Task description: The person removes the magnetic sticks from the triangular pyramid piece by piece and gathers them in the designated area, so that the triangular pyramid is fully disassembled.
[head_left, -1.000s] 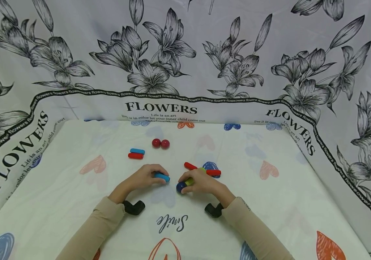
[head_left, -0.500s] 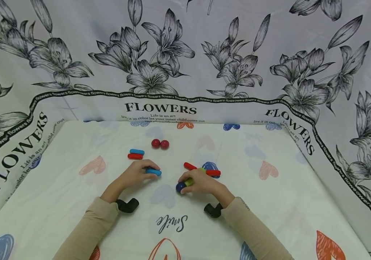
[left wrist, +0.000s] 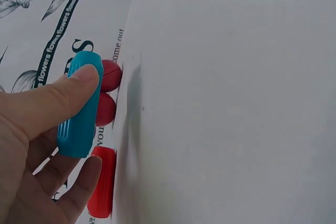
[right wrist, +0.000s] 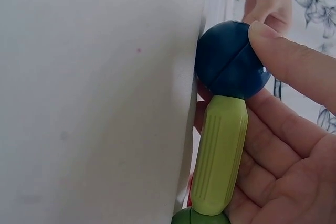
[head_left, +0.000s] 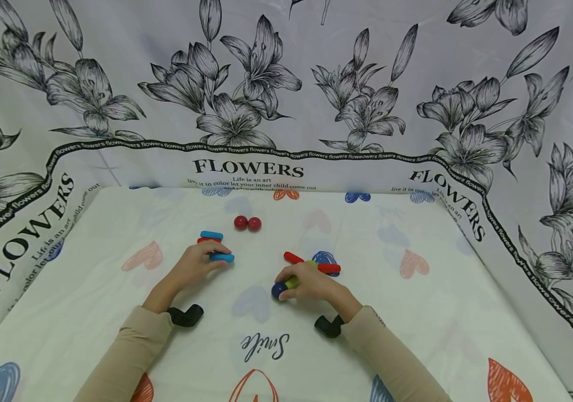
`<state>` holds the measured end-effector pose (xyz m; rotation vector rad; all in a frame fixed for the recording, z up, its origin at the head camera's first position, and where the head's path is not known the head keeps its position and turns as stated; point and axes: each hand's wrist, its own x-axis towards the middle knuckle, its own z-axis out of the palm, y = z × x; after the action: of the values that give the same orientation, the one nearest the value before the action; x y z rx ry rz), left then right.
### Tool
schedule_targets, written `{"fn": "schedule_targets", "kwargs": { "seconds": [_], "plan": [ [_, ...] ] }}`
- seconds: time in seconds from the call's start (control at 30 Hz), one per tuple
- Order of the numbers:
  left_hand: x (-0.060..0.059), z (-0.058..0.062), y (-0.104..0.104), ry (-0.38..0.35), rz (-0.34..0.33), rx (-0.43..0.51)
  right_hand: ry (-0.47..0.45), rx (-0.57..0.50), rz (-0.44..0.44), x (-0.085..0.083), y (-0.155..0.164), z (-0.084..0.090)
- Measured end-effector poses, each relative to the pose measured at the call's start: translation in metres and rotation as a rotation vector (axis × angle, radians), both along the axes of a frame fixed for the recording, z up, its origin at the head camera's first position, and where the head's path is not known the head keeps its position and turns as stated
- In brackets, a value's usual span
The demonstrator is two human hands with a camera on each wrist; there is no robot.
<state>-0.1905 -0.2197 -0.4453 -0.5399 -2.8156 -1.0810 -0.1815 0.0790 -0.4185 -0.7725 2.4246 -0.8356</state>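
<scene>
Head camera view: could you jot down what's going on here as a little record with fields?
Left hand: left hand pinches a light blue stick between thumb and fingers
Right hand: right hand holds a yellow-green stick joined to a dark blue ball
Near left hand: another blue stick, with a red stick beside it
Farther back: two red balls side by side, touching
By right hand: red sticks partly hidden by the fingers
Surface: cloth printed with hearts
</scene>
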Motion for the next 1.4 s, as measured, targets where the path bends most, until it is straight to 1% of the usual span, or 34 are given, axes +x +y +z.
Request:
{"fn": "schedule_targets", "kwargs": {
  "seconds": [0.1,0.3,0.4,0.47,0.57,0.6,0.7,0.8,0.83,0.93,1.0,1.13,1.27,1.4],
  "plan": [
    [0.000,0.001,-0.004,0.013,0.017,0.001,-0.002,-0.002,-0.006,0.000,0.000,0.000],
    [-0.002,0.003,-0.012,0.013,0.042,-0.001,-0.003,0.004,-0.009,0.000,-0.001,-0.001],
    [-0.004,0.001,-0.016,0.028,0.052,-0.006,-0.009,-0.005,-0.007,0.000,0.000,-0.001],
    [-0.005,0.000,-0.018,0.057,0.052,-0.004,-0.011,-0.009,-0.005,0.000,0.000,-0.002],
    [-0.006,-0.002,-0.021,0.125,0.045,0.008,-0.009,-0.010,-0.004,-0.001,0.000,-0.002],
    [-0.007,-0.002,-0.022,0.159,0.042,0.016,-0.007,-0.008,-0.003,0.000,0.000,-0.002],
    [-0.008,-0.002,-0.025,0.198,0.036,0.014,0.000,0.000,-0.003,0.000,0.000,-0.001],
    [-0.010,-0.002,-0.026,0.182,0.048,-0.015,-0.002,0.001,-0.007,0.000,0.000,-0.001],
    [-0.010,-0.002,-0.026,0.161,0.054,-0.035,-0.004,0.001,-0.009,0.000,0.000,-0.001],
    [-0.012,0.000,-0.026,0.129,0.070,-0.082,-0.007,-0.001,-0.012,0.000,0.000,-0.001],
    [-0.012,0.000,-0.026,0.118,0.075,-0.104,-0.003,-0.001,-0.010,0.000,0.001,-0.001],
    [-0.014,0.002,-0.027,0.100,0.083,-0.114,-0.004,-0.009,-0.005,-0.001,0.001,0.000],
    [-0.016,0.001,-0.029,0.097,0.079,-0.117,-0.004,-0.011,0.005,-0.001,0.001,0.000],
    [-0.018,0.000,-0.029,0.098,0.075,-0.127,0.031,0.005,0.028,-0.001,0.001,0.000]
  ]
}}
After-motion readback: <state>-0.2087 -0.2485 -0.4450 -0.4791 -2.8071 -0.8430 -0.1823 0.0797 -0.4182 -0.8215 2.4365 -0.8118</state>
